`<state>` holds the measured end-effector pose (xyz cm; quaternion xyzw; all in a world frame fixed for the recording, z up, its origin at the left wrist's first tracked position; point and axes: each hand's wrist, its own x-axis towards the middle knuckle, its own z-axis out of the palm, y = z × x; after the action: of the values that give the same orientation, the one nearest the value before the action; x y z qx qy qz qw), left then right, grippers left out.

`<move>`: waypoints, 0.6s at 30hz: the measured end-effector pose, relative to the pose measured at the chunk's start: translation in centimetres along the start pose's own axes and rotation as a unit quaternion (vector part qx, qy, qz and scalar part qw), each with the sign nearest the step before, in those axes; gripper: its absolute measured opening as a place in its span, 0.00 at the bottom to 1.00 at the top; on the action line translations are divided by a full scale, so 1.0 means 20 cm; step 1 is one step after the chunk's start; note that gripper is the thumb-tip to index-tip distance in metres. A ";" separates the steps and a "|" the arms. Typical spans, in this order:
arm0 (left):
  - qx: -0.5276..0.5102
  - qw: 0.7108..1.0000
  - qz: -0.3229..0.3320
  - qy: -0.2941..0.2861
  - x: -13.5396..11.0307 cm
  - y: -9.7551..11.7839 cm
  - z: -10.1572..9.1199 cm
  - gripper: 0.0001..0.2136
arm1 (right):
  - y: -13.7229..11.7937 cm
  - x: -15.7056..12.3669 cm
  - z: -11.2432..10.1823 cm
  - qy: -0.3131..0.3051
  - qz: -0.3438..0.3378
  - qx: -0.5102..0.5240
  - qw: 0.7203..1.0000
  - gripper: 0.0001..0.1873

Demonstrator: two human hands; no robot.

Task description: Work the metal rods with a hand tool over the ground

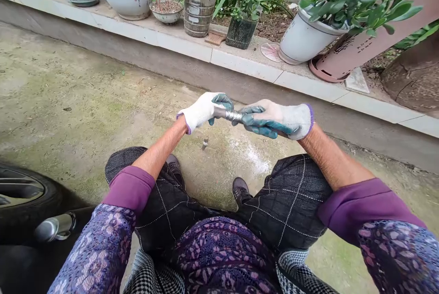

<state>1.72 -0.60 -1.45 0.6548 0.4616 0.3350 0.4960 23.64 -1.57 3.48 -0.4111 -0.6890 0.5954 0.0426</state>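
Both my hands wear white work gloves with teal palms and purple cuffs. Between them, roughly level in front of my knees, is a dark grey rod with a shiny silver, rough-looking middle (233, 115); its exact kind I cannot make out. My left hand (206, 110) is closed round the rod's left part. Fingers of my right hand (270, 118) wrap the other side, close to the silver stretch, and hide much of that end. On the ground below stands a small grey cylindrical piece (205, 143). White powder (257, 160) is scattered on the concrete beneath my right hand.
A low tiled ledge (243, 66) runs across the front, bearing several potted plants, among them a tilted white pot (305, 38) and a pink pot (373, 29). A car wheel (30, 193) and a shiny metal cylinder (55, 227) are close on my left.
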 end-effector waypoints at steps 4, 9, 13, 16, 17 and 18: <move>0.070 0.997 -0.027 -0.025 -0.02 0.00 0.03 0.05 | 0.05 0.05 0.02 -0.011 0.089 -0.218 0.972 0.13; 0.062 0.995 -0.075 -0.024 -0.03 0.00 0.09 0.02 | 0.10 0.15 0.00 0.145 0.074 -0.461 0.872 0.12; -0.082 0.994 -0.077 0.001 -0.03 -0.02 0.11 0.03 | 0.11 0.19 -0.04 0.247 0.040 -0.464 0.850 0.18; -0.178 0.982 -0.068 0.018 -0.03 -0.03 0.10 0.04 | 0.10 0.21 -0.05 0.301 -0.001 -0.433 0.849 0.18; -0.201 0.977 -0.063 0.022 -0.03 -0.03 0.10 0.04 | 0.09 0.22 -0.05 0.313 -0.012 -0.418 0.853 0.18; -0.219 0.974 -0.059 0.026 -0.04 -0.03 0.10 0.04 | 0.09 0.23 -0.05 0.321 -0.021 -0.403 0.857 0.18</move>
<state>3.14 -1.99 -2.68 0.4933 0.4272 0.4151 0.6339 22.09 1.86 0.20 -0.5458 -0.8254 0.0996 0.1042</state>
